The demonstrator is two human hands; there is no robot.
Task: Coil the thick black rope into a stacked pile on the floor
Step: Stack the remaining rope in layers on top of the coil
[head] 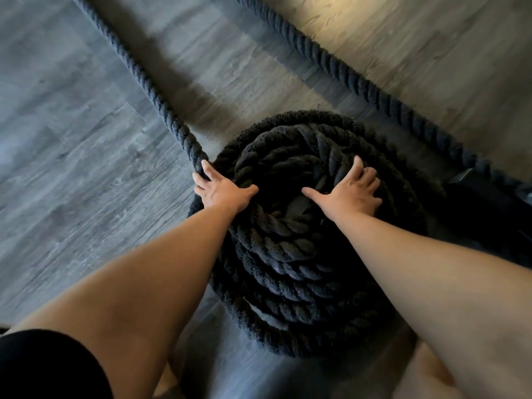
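Looking down, we see the thick black rope (pixel 288 254) lying mostly in a round stacked pile on the grey wooden floor (pixel 72 139), just in front of us. Our left hand (pixel 221 188) is at the left edge of the pile. Its fingers curl over the rope and grasp it where a straight stretch arrives from the upper left, and the thumb lies on the top turn. Our right hand (pixel 348 191) is released, with the fingers spread, and it presses on the top turns at the right side of the hollow middle. A second stretch (pixel 345 70) of rope runs over the floor behind the pile, from the top towards the right edge, passing near it. A black sleeve (pixel 43 364) shows at the lower left.
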